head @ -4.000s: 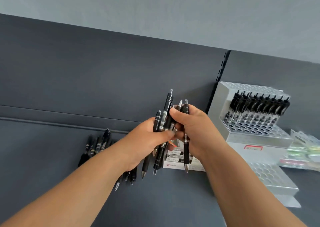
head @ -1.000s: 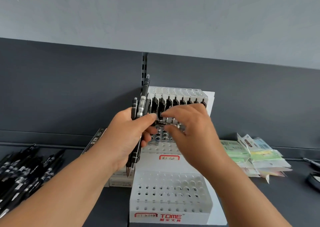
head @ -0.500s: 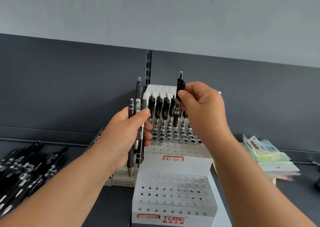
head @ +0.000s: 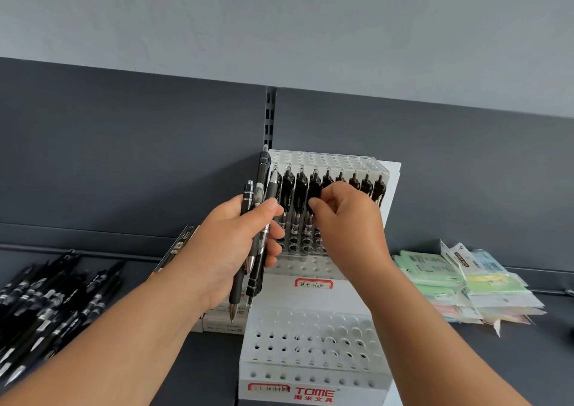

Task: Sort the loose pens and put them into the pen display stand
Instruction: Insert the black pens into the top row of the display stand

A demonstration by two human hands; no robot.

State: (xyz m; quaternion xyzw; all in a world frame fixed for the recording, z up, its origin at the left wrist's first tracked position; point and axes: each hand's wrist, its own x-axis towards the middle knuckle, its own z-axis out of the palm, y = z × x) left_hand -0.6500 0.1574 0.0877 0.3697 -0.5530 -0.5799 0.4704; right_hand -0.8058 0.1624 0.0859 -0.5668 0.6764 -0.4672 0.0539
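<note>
A white stepped pen display stand (head: 313,353) with rows of round holes stands on the dark shelf. A row of black pens (head: 368,185) stands upright in its upper tier. My left hand (head: 230,244) grips a bundle of black pens (head: 257,219) upright, just left of the stand. My right hand (head: 344,219) pinches a black pen (head: 314,188) that stands in the upper tier's row, fourth from the left. A pile of loose black pens (head: 46,306) lies on the shelf at the far left.
Flat pen boxes (head: 217,322) lie behind my left wrist beside the stand. A stack of pastel plastic packets (head: 466,284) lies to the right of the stand. The dark back panel (head: 124,157) rises behind everything.
My right hand has come down from above the stand, and the pen it held high now sits low in the upper row. My left hand has barely moved.
</note>
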